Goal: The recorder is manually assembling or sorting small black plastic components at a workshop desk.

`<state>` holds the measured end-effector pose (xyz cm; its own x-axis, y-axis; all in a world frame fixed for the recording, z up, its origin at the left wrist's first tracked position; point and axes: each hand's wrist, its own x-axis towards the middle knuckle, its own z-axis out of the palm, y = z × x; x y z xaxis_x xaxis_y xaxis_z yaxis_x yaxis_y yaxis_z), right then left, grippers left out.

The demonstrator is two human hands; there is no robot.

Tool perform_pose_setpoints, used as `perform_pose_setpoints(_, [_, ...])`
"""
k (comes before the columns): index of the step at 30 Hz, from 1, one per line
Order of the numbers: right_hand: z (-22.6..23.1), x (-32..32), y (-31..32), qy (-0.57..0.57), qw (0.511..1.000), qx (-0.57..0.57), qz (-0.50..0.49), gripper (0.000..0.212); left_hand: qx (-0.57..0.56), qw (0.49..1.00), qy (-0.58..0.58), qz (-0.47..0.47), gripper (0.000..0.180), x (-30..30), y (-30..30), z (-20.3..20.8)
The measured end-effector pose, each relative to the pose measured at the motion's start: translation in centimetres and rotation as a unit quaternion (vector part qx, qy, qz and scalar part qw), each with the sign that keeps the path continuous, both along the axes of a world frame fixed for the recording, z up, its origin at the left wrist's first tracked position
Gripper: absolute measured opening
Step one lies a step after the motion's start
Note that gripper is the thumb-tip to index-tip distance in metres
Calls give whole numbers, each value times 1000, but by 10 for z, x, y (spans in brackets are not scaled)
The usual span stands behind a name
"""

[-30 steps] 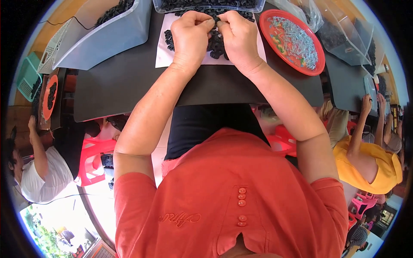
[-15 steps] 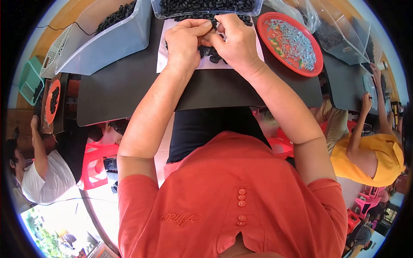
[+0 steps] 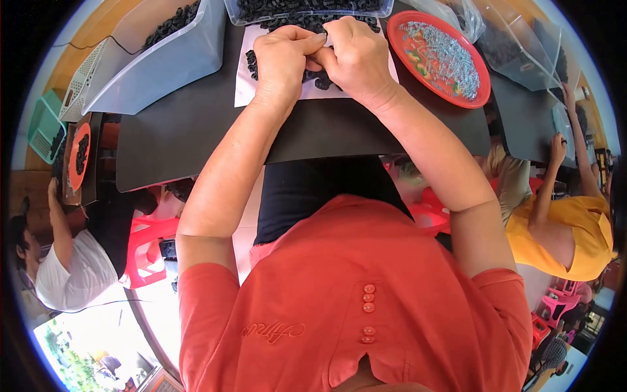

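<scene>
My left hand (image 3: 282, 62) and my right hand (image 3: 356, 59) meet fingertip to fingertip above a white sheet (image 3: 245, 91). The fingers of both are pinched together. Whatever sits between them is small, dark and mostly covered by the fingers, so its kind does not show. Small black parts (image 3: 321, 83) lie on the sheet below and around my hands, with more heaped along its far side. To the right, a red oval tray (image 3: 484, 91) holds many tiny silvery pieces.
A clear bin (image 3: 310, 14) of black parts stands behind the sheet. A big translucent bin (image 3: 157, 72) is at left, another clear bin (image 3: 516, 59) at right. The dark table (image 3: 196, 140) ends before my body. Co-workers sit on both sides, one in a white shirt (image 3: 75, 274), one in yellow (image 3: 555, 235).
Both hands stay pinched together over the sheet, with small shifts of the fingers. The whole view has moved slightly, and the right hand's wrist is turned a little.
</scene>
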<state>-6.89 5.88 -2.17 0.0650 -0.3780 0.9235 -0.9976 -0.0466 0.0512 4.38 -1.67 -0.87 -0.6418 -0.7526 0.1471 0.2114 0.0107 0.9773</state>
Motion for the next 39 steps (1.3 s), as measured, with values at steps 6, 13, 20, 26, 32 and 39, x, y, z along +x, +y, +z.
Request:
perform_pose_setpoints(6, [-2,6,-1,-28,999,-13,16,33,27,999,31,25,12,1,7,4])
perform_pose_setpoints(13, [3,0,0,-116,993,-27,26,24,88,986,136,-36,23,-3,-3,6])
perform_pose_setpoints(20, [9,0,6,-101,994,-37,7,19,1,996,80,-36,15,-2,3,10])
perform_pose_setpoints(26, [12,-1,6,-91,994,-62,26,18,11,994,94,-49,14,1,6,16])
perform_pose_setpoints(32, [14,-4,8,-78,995,-58,12,22,60,989,117,-62,15,-1,3,14])
perform_pose_setpoints(39, [10,-3,6,-53,997,-48,-8,25,27,992,102,-70,14,0,1,8])
